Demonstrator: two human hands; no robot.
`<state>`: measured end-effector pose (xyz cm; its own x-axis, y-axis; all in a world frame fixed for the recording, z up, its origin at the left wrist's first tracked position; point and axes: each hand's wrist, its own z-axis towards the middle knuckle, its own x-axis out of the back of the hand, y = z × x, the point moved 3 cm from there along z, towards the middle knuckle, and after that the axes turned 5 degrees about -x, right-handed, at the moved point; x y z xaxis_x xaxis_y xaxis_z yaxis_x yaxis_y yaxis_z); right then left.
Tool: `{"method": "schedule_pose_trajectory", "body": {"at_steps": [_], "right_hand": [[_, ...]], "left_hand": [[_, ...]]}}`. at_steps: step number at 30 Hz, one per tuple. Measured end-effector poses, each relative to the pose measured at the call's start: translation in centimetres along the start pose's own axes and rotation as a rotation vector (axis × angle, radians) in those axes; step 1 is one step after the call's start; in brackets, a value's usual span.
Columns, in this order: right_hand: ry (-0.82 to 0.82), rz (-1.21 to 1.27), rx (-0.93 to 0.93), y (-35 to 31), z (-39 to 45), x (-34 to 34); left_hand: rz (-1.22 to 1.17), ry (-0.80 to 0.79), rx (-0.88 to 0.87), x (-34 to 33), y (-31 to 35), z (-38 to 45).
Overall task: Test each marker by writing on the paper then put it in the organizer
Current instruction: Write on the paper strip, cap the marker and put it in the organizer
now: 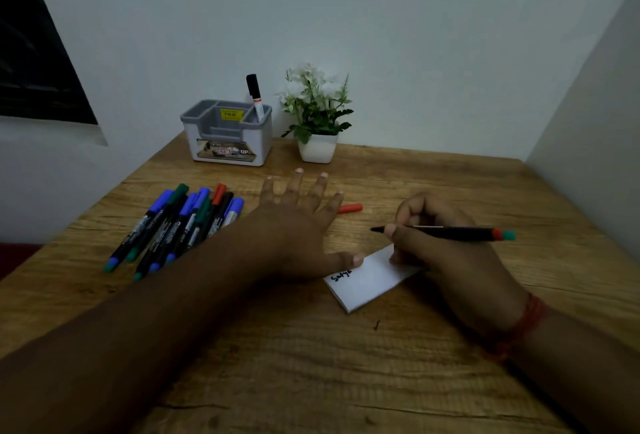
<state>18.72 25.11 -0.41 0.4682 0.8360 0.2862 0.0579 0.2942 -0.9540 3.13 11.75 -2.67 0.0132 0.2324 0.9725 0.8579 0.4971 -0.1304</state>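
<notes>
Dim, even light; soft shadows; wide-angle bending at edges; slightly soft.

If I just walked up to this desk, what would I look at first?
Probably the right hand in the middle, gripping an uncapped marker over a small white paper with some writing on it, while the left hand lies flat with its thumb on the paper's edge. Next, the bunch of colourful markers lying at the left, and the grey organizer at the back with one marker in it.
</notes>
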Motion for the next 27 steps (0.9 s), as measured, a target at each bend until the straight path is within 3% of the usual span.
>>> {"method": "schedule_pose_trajectory", "body": {"at_steps": [9,18,27], "right_hand": [[-0.099,-0.029,-0.031,0.8,0.4,-0.3],[-0.147,-0.314,0.070,0.3,0.4,-0.9],[-0.124,-0.282,0.067,0.6,0.2,-0.8]], "left_hand": [[-0.032,-0.097,-0.020,-0.4,-0.4,0.0],[-0.047,-0.096,-0.021,-0.6,-0.6,0.3],[-0.062,-0.132,-0.003,-0.9,-0.8,0.5]]}}
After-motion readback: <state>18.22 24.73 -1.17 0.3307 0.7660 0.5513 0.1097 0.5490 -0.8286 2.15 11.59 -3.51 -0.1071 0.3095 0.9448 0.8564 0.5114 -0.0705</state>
